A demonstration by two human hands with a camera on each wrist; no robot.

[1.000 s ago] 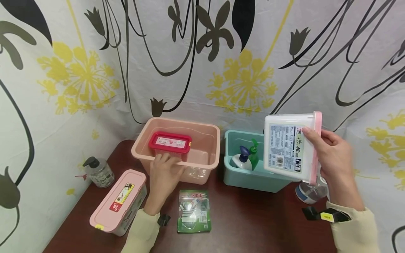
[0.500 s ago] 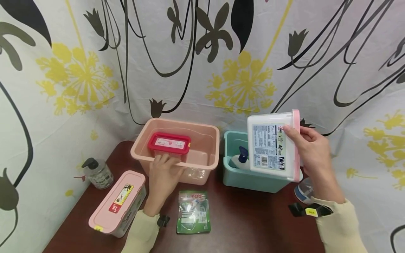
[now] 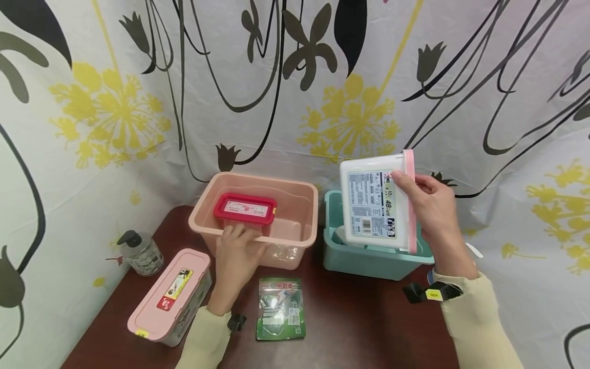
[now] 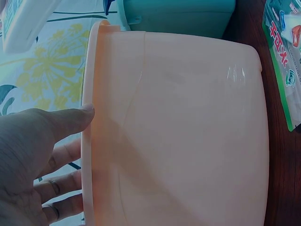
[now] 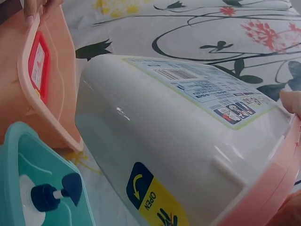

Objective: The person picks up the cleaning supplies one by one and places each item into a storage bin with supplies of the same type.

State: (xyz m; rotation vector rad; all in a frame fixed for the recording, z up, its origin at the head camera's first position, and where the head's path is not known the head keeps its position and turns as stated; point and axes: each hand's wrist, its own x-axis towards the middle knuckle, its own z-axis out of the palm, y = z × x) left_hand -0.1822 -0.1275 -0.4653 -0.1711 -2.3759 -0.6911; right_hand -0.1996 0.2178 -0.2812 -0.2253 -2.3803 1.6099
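Observation:
My right hand (image 3: 435,210) grips a white plastic tub with a pink lid (image 3: 375,205) by its lid end, thumb on the labelled side. The tub is tipped on its side above the teal bin (image 3: 364,264). In the right wrist view, a white pump bottle with a dark blue pump (image 5: 51,193) stands in that bin. My left hand (image 3: 237,269) holds the near rim of the peach bin (image 3: 297,223); in the left wrist view the thumb lies on the rim, the other fingers behind it. A box with a red lid (image 3: 246,207) sits inside the peach bin.
A long box with a pink lid (image 3: 170,297) lies at the left, beside a clear bottle with a black pump (image 3: 142,253). A green and silver pouch (image 3: 281,310) lies flat on the dark table (image 3: 355,318). Patterned cloth (image 3: 258,123) hangs behind.
My right hand has carried the white tub leftward, from the right end of the teal bin to over its middle. The left hand keeps its hold on the peach bin's rim.

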